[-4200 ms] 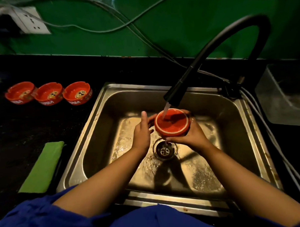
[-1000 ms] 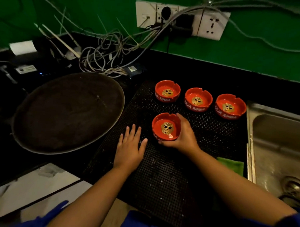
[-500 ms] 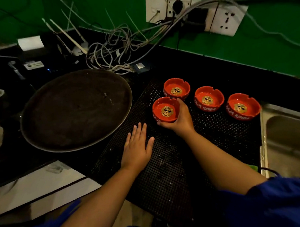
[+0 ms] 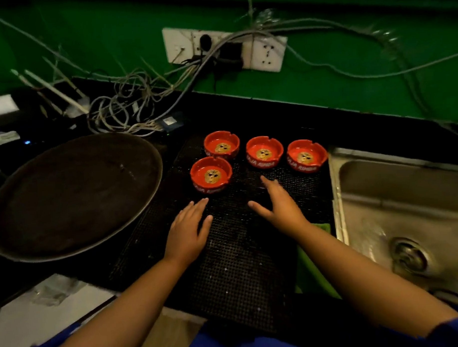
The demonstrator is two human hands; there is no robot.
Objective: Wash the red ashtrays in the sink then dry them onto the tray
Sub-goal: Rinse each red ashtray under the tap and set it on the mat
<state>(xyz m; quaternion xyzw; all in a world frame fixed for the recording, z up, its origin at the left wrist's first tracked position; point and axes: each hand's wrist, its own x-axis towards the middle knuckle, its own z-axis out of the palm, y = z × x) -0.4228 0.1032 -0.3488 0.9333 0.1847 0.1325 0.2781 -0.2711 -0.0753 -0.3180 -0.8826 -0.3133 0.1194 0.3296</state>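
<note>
Both hands are free. The left hand [image 4: 188, 232] lies flat on the black mat [image 4: 238, 256], fingers straight, holding nothing. The right hand [image 4: 278, 205] is spread open w/ nothing in it, a bit blurred, just in front of the middle ashtray [image 4: 264, 152].

All 4 red ashtrays sit upright on the mat, btw. the tray [image 4: 67, 194] and the sink [image 4: 405, 193]. 3 form a back row: the back-left ashtray [image 4: 221, 147], the middle one and the right ashtray [image 4: 306, 156]. The front ashtray [image 4: 211, 175] is nearest the left hand. None is on the tray yet.

Likely risks:
- The 4 look identical, so washed vs. unwashed could get mixed up & one skipped or done twice.
- The right ashtray stands just beside the sink rim. A careless sweep of the right arm could knock it in & chip it.
- Wet glazed pieces prob. slip from a one-hand pinch.
- The green cloth [image 4: 311, 269] lies half under the right forearm, easy to forget, so drying may get skipped.
- Cables [image 4: 122, 112] and a wall socket [image 4: 266, 54] are near the surface, so drips carried that way = hazard.
</note>
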